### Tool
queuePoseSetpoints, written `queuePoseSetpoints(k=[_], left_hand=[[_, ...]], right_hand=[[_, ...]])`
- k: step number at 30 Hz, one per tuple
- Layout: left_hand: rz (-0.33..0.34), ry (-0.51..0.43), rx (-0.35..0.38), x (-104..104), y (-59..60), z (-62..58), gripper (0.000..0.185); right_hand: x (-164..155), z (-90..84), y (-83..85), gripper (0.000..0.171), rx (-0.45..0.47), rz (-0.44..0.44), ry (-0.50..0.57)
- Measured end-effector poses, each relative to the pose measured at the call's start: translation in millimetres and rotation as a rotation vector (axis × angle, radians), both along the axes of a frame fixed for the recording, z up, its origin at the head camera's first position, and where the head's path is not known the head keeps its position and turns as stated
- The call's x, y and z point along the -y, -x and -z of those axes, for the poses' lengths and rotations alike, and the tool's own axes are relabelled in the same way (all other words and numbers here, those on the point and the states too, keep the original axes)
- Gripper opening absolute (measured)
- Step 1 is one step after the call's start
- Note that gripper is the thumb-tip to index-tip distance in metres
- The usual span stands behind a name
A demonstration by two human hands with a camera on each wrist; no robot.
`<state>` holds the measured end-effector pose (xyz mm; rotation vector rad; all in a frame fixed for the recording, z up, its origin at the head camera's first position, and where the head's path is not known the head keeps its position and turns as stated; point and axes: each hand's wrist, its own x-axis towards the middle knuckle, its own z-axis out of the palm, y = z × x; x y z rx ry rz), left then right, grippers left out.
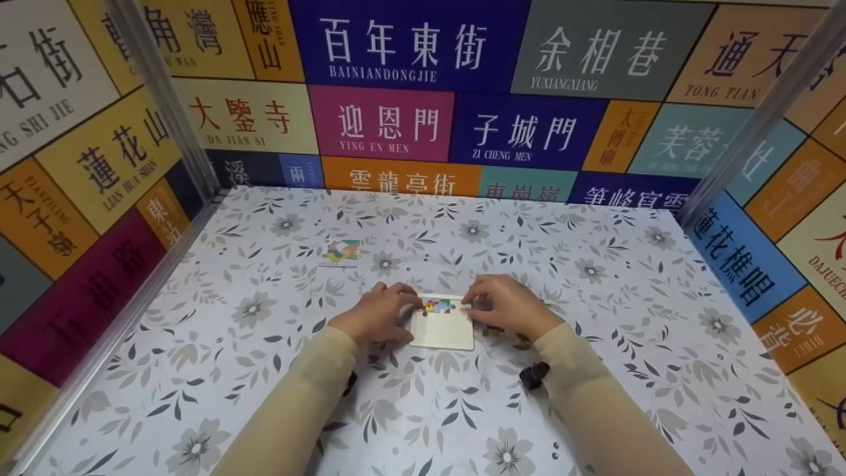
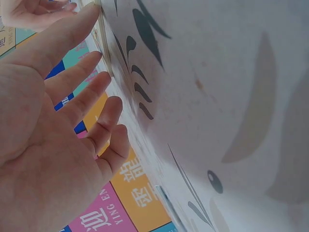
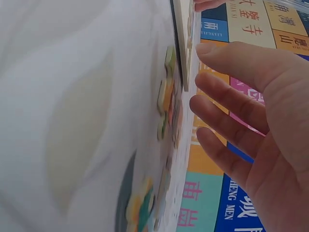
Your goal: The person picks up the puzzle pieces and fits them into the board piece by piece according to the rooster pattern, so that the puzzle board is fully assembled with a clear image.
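Observation:
A small pale puzzle tray (image 1: 443,334) lies on the flowered cloth, several joined colourful jigsaw pieces (image 1: 439,306) along its far side. My left hand (image 1: 381,314) rests at the tray's left edge; in the left wrist view its fingers spread loosely, thumb and fingertips right at the tray's side (image 2: 104,41). Over the far right corner is my right hand (image 1: 507,304), thumb and forefinger close to the tray. The right wrist view shows its fingers (image 3: 224,108) gently bent and apart, nothing visible between them. Loose jigsaw pieces (image 3: 166,96) lie beside the tray, partly under this hand.
A colourful picture card (image 1: 341,252) lies farther back on the left. The patterned tablecloth (image 1: 423,423) covers the table. Walls of printed sign panels (image 1: 390,122) stand at the back and both sides. A black wrist device (image 1: 534,377) sits at the right cuff.

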<state>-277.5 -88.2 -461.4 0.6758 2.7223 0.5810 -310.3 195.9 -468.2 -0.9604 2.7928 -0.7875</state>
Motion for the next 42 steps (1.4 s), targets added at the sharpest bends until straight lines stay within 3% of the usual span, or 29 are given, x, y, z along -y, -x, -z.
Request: queuePoseSetpoints(k=[14,20,27,42], left_hand=[[-0.017,-0.030,0.028,-3,0.6,-0.5,0.060],[0.013,-0.027,-0.012,-5,3.1,-0.7,0.058],[0.012,-0.039,0.005,-3,0.6,-1.7,0.059],[-0.004,-0.028,0.022,1,-1.9,-4.4,0.060]], right_hand=[[-39,-15.7,-26.3,0.018,0.016,0.081,-0.030],[-59,-17.4,-31.1,0.016,0.002,0.103,-0.022],[-73,-16.6,-38.2,0.016,0.019,0.149,-0.023],[-103,-19.2,-46.8,0.019,0.018,0.147,-0.052]])
